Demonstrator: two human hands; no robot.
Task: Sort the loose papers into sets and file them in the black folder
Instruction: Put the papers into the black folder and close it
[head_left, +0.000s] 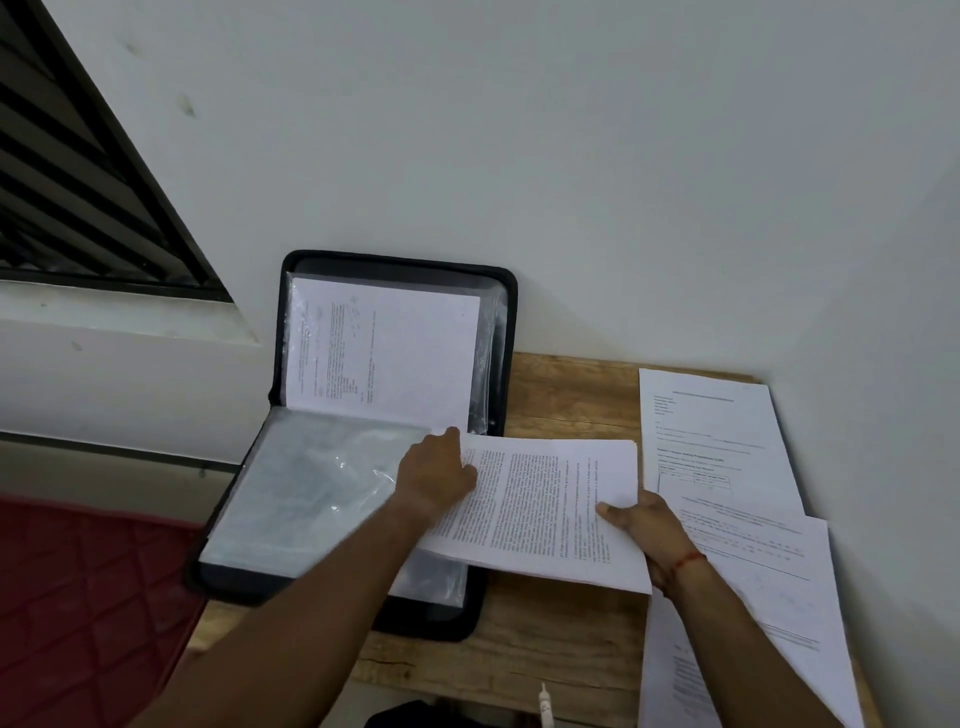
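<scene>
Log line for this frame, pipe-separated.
step: filing | paper set held over open black folder | left hand grips folder-side edge | right hand pinches outer edge | loose papers on table

Right hand (644, 525) pinches paper set (545, 499) at its near corner, thumb on top. Left hand (434, 475) on the set's other end, fingertips at clear sleeve (311, 483) of open black folder (508, 312); grip unclear. Loose papers (727, 441) just beyond right fingers.

Tabletop: pale wood (545, 634), set into a corner against the white wall (623, 182).
Left part: open black folder (431, 623), lower half flat on the wood, upper half leaning on the wall.
Right part: loose papers (727, 415), overlapping, printed.
Near edge: small white object (545, 706), unclear.
</scene>
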